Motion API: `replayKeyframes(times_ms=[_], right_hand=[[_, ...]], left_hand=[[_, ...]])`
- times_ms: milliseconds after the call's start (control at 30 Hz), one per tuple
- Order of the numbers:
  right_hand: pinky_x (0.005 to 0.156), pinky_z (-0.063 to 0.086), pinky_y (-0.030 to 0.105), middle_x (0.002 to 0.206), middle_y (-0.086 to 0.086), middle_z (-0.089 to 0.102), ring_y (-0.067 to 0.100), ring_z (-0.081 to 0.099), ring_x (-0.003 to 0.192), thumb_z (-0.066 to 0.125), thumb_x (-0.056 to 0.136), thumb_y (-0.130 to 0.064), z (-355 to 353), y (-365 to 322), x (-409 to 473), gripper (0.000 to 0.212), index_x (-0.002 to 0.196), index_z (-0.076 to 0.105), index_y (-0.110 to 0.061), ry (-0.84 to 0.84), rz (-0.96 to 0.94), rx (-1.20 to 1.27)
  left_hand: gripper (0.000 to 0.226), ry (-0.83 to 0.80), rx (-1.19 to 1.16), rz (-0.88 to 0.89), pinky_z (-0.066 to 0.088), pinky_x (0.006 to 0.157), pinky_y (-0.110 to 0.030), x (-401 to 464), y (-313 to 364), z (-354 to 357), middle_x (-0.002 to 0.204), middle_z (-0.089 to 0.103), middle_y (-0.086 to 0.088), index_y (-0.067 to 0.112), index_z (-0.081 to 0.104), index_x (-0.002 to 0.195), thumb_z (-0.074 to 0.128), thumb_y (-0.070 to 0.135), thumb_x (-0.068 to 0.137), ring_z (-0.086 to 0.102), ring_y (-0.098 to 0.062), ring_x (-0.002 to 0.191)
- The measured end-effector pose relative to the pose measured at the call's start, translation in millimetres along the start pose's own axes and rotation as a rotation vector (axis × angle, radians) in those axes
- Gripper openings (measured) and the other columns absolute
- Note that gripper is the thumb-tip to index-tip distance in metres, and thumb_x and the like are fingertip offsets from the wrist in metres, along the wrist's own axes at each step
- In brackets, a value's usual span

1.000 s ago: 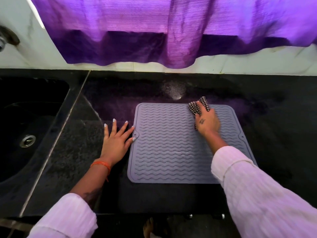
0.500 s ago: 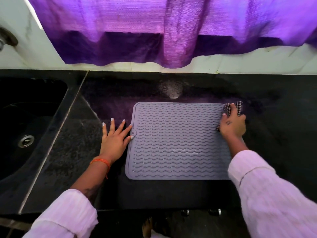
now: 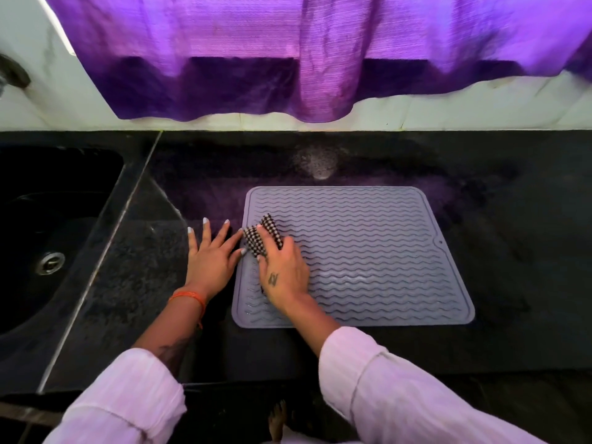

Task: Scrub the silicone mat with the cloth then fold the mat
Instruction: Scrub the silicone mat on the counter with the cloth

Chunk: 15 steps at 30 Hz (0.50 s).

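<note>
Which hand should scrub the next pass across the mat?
Right. The right hand already presses the checkered cloth onto the mat; the left hand lies flat on the counter at its left edge.

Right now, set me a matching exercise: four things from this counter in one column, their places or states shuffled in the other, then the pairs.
1. cloth
2. left hand
3. silicone mat
4. sink

A. lies flat and unfolded
B. sunk into the counter's far left
C. fingers spread on the counter at the mat's left edge
D. pressed under the right hand

Pairs: 1-D, 2-C, 3-A, 4-B
</note>
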State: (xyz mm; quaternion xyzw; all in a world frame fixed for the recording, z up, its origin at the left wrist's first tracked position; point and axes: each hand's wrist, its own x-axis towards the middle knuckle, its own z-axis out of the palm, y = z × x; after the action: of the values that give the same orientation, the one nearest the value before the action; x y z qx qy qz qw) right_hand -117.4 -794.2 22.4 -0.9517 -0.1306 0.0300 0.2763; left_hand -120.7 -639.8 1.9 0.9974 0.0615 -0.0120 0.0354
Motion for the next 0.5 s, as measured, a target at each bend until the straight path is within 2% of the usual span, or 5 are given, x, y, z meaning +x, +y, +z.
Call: replayKeyframes(times_ms=[167,267,400,500], right_hand=[[0.073,0.038,0.026,0.115,0.006,0.042,0.016,0.044,0.096,0.046,0.095,-0.035,-25.9,48.1,0.2,0.056,0.145,0.023,-0.039,0.103,0.112,-0.042],[0.076,0.043,0.030,0.114,0.007,0.045,0.019,0.048,0.097,0.049,0.093,-0.036,-48.2,82.9,-2.3,0.057,0.144,0.026,-0.039,0.184,0.202,-0.085],[0.075,0.037,0.029,0.117,0.011,0.046,0.023,0.049,0.099,0.049,0.092,-0.036,-80.9,133.1,-9.9,0.056,0.145,0.029,-0.035,0.264,0.302,-0.139],[0.080,0.041,0.033,0.122,0.015,0.044,0.029,0.050,0.102,0.048,0.093,-0.035,-103.6,165.6,-15.6,0.056,0.146,0.028,-0.033,0.293,0.377,-0.142]], left_hand=[[0.050,-0.002,-0.037,-0.014,-0.020,0.110,-0.049,-0.6,1.1,0.1,0.159,0.013,0.002,0.032,0.023,0.149,0.028,0.044,0.100,-0.011,-0.031,0.145],[0.050,0.000,-0.042,-0.016,-0.020,0.110,-0.049,-1.3,1.2,1.3,0.159,0.013,0.002,0.032,0.023,0.149,0.028,0.044,0.100,-0.010,-0.031,0.146],[0.051,-0.003,-0.049,-0.018,-0.020,0.111,-0.049,-1.8,2.4,0.8,0.159,0.013,0.002,0.031,0.023,0.149,0.027,0.044,0.100,-0.010,-0.031,0.146],[0.051,-0.005,-0.049,-0.020,-0.020,0.111,-0.049,-2.3,3.4,0.2,0.159,0.013,0.002,0.031,0.023,0.149,0.027,0.044,0.100,-0.010,-0.030,0.146]])
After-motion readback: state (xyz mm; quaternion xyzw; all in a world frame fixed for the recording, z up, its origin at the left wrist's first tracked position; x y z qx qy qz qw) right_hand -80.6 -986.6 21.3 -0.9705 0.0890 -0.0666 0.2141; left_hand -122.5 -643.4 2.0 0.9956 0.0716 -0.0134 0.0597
